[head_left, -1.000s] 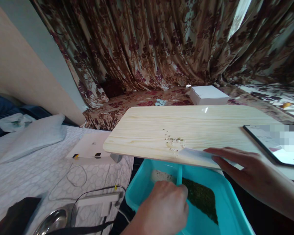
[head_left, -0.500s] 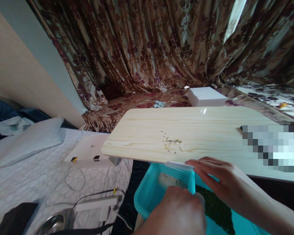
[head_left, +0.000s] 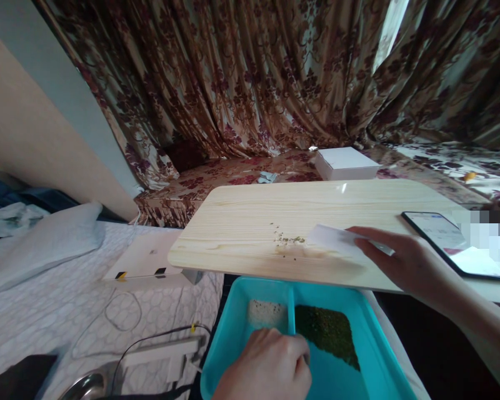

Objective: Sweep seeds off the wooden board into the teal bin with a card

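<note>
My right hand [head_left: 394,253] is closed on a thin white card [head_left: 331,236], holding it low over the tabletop with its left end beside a scatter of small greenish-brown grains [head_left: 289,240]. My left hand [head_left: 270,364] is closed on a teal two-compartment tray [head_left: 289,291], at its middle divider; most of its fingertips are hidden. The tray is just below the table's near edge. White grains with dark specks [head_left: 266,312] lie in the left compartment, and dark green grains [head_left: 327,333] in the right one.
The pale wooden table [head_left: 233,211] has a tablet [head_left: 437,239] at its right. A white box [head_left: 345,161] stands behind it. On the bed at left are a flat box [head_left: 145,258], a power strip [head_left: 160,353] with cables, and a metal bowl [head_left: 85,386].
My right hand has moved up and right with the white card, from the table's near edge onto the tabletop. More of the tray shows, and fewer grains lie near the edge.
</note>
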Available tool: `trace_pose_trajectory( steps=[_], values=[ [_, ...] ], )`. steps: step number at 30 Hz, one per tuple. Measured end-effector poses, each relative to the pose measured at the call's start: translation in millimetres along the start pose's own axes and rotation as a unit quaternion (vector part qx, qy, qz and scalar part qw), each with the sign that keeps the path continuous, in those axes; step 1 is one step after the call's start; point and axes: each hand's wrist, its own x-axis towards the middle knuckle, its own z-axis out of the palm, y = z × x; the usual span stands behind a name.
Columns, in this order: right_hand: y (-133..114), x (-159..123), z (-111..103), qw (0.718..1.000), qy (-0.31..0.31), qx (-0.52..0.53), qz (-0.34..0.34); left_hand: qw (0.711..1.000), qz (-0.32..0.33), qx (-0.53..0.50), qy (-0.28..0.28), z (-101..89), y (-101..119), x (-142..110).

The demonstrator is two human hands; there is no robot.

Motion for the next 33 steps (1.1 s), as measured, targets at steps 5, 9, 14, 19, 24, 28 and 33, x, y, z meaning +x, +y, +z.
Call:
trace_pose_trajectory(
  steps=[5, 9, 14, 19, 24, 28, 33],
  values=[
    [9.1, 3.8, 5.3, 1.0, -0.019, 0.019, -0.007, 1.0, -0.009, 0.007, -0.019, 10.2, 1.7, 6.6],
    [11.0, 3.9, 3.7, 0.999, -0.032, 0.015, -0.01, 1.0, -0.023, 0.004, 0.011, 5.7, 0.6, 4.3],
    [10.3, -0.4, 10.9, 0.997, -0.056, 0.026, -0.039, 0.999, -0.009, 0.01, 0.042, -14.4, -3.5, -1.7],
    [6.8, -5.9, 12.7, 0.994, -0.072, 0.044, -0.066, 0.997, 0.006, 0.013, 0.075, -25.8, -9.4, -2.5],
    [0.5, -8.5, 5.0, 0.992, -0.103, 0.042, -0.063, 0.996, 0.016, 0.03, 0.088, -30.6, -11.7, -4.0],
    [-1.5, -8.4, 3.0, 0.992, -0.094, 0.043, -0.066, 0.995, 0.033, 0.042, 0.08, -28.9, -3.5, -1.8],
    [2.8, -2.0, 7.0, 0.994, -0.069, 0.052, -0.07, 0.992, 0.083, 0.074, 0.054, -22.7, 20.1, 10.6]
  ],
)
